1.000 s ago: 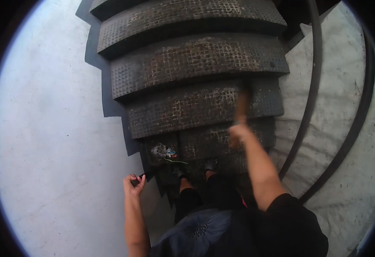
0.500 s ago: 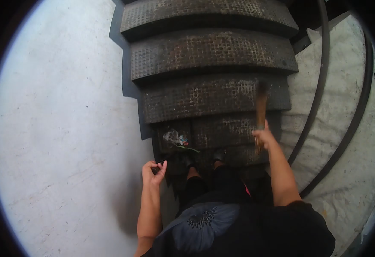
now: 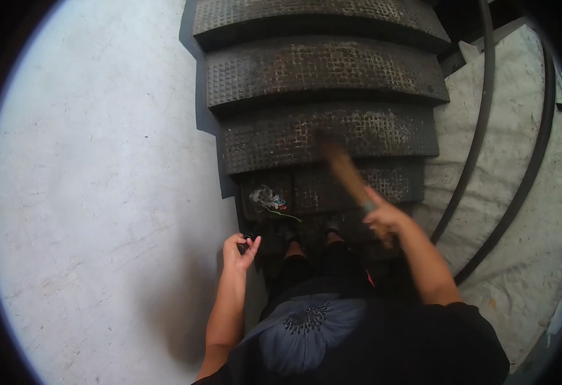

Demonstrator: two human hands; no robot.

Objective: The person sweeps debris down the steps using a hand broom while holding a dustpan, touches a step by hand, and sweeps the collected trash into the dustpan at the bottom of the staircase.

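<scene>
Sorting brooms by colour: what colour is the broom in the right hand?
Brown broom, head view, motion-blurred.

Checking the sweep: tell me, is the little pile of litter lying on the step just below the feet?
Yes, the litter pile lies at the left end of the step just below the feet, left of the broom.

Only one view is given, taken from a camera worn on the head and aimed steeply downward and forward, so that the person's own dark clothing fills the bottom edge and the metal steps [image 3: 319, 77] are seen running away toward the top. The scene is taken through a fisheye lens, shown by the dark round border and the bent railing bars [image 3: 486, 102] at the right. The left hand [image 3: 239, 251] and right hand [image 3: 383, 219] are seen close below the lens, with the pale wall [image 3: 88, 192] at the left.
</scene>
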